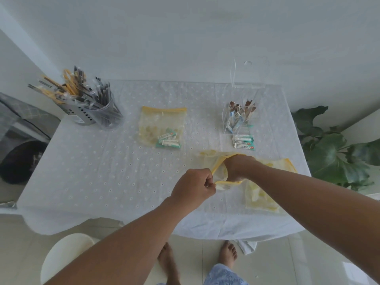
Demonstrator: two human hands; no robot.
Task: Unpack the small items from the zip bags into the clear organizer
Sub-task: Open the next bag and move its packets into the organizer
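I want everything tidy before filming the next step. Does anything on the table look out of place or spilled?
Mostly tidy. A few green-and-white packets lie loose on the tablecloth just in front of the clear organizer, not inside it. Nothing looks spilled or damaged.

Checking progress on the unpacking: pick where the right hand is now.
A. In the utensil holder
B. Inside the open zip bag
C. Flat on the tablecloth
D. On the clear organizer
B: the right hand is reached into the yellow-edged zip bag, whose mouth the left hand pinches open.
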